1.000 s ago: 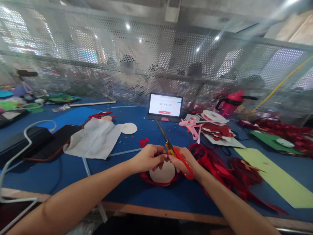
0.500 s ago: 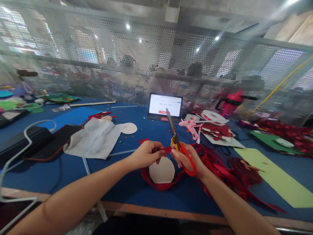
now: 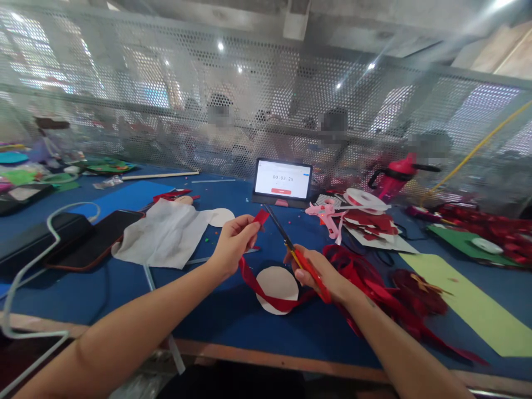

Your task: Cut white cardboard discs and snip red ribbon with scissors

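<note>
My left hand [image 3: 236,244] pinches the end of a red ribbon [image 3: 261,216] between thumb and fingers. From beneath that hand the ribbon runs down across a pale round disc [image 3: 277,277] lying on the blue table, toward the pile of red ribbon [image 3: 366,282] at the right. In my right hand [image 3: 318,269] are scissors [image 3: 282,235] with red and yellow handles. Their blades point up and to the left, with the tips just right of the pinched ribbon end. Whether the blades touch it, I cannot tell.
Behind the hands stands a tablet [image 3: 282,180] showing a timer. A pink glue gun [image 3: 326,215] lies to its right, near a white ribbon spool [image 3: 366,200]. At left are a pale cloth [image 3: 166,238], a second disc [image 3: 223,217] and a phone [image 3: 95,241].
My hands have drawn apart. The left hand moved up and left with the ribbon end, the scissor tips dropped left toward it, and the ribbon now crosses the disc.
</note>
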`<state>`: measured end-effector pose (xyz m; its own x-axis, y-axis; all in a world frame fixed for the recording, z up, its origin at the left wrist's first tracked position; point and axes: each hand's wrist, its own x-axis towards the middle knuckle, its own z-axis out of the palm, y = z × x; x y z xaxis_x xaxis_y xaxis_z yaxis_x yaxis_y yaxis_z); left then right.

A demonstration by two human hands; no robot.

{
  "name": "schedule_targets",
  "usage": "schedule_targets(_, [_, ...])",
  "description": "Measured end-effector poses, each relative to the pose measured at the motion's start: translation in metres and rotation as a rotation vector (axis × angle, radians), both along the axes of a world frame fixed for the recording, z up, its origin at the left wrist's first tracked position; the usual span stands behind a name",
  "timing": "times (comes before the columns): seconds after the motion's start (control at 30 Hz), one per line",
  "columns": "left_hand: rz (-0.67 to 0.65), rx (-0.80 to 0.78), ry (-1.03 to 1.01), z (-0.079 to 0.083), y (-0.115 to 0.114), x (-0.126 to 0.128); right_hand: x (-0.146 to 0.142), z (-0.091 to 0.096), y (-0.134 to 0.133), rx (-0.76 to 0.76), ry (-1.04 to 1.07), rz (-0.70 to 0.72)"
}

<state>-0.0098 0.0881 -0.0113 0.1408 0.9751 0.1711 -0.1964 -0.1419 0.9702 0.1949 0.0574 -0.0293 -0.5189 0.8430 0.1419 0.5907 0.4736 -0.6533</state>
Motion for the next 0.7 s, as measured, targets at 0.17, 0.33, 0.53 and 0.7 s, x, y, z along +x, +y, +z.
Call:
schedule_targets(0.17, [-0.008,0.006,-0.012,-0.001,0.001,-0.001,0.001,-0.005,0.002,0.063,-0.109,0.015])
schedule_targets(0.33, [-0.058,0.013,0.051,-0.004,0.003,-0.002,-0.002,-0.003,0.001,0.091,-0.185,0.011])
schedule_targets(0.53, [-0.073,0.009,0.099,0.0,0.005,-0.004,-0.001,-0.007,0.004,0.085,-0.131,0.033])
schedule_targets(0.7, [-0.076,0.035,0.126,0.003,0.005,-0.005,0.002,-0.016,0.008,0.063,-0.083,0.041])
